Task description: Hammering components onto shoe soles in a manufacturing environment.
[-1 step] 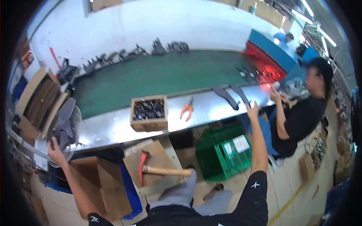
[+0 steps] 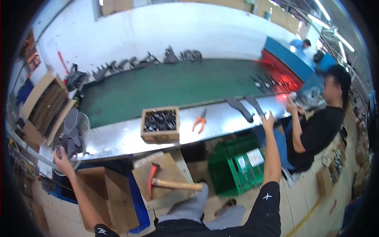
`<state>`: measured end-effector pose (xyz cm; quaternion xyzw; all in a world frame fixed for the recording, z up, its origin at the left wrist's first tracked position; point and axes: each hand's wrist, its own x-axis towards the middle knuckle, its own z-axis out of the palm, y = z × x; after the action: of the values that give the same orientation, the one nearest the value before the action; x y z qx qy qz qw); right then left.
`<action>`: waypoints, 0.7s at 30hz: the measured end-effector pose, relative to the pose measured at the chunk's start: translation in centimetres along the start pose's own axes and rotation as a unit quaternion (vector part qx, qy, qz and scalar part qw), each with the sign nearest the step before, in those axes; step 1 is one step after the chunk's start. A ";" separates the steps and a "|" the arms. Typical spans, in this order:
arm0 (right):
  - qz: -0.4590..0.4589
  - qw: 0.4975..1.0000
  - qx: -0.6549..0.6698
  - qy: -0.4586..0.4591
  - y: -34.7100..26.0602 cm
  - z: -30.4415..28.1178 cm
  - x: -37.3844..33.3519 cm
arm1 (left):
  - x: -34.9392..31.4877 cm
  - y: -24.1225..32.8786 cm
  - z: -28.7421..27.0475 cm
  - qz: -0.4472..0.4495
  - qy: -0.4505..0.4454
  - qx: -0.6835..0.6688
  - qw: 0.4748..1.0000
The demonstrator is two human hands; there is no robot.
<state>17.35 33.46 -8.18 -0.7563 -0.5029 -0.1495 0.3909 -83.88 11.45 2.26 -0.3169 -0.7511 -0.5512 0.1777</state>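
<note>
At the far left, my left hand [image 2: 63,162] closes on the edge of grey sole-shaped pieces [image 2: 72,136]. These pieces lie against a round white wire cage [image 2: 85,128], and how many there are is hard to tell. My right hand [image 2: 268,121] reaches out at the right, its fingers pinching the near end of a dark grey insole [image 2: 254,103]. A second dark insole [image 2: 239,108] lies just left of it on the metal ledge [image 2: 110,143]. In front of me, a hammer [image 2: 173,184] with a red head and wooden handle rests on a board [image 2: 142,177].
On the ledge stand a wooden box [image 2: 160,137] of small dark parts and orange-handled pliers [image 2: 199,123]. Beyond runs a green conveyor belt [image 2: 169,85]. Below are a green crate [image 2: 221,170] and a cardboard box [image 2: 94,185]. A co-worker [image 2: 316,126] sits at the right.
The whole view has shifted slightly, so everything sits a little lower and further right. Both hands keep nearly the same places beside the grey pieces and the insole.
</note>
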 end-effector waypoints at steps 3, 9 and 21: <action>0.089 0.992 0.075 -0.048 3.1 0.5 1.9 | -4.7 -1.8 3.2 0.052 0.010 0.140 0.989; 0.127 0.929 0.339 -0.077 -11.9 2.2 0.3 | -14.1 11.6 1.3 0.140 -0.193 0.037 0.970; 0.233 0.821 0.504 -0.131 -22.0 -25.3 -14.6 | -3.1 -1.6 -0.2 0.117 -0.047 0.172 0.977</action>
<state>-4.30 9.42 8.94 -0.5610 -0.3633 0.3205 0.6712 -82.67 10.09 -0.73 -0.3930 -0.7998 -0.3737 0.2573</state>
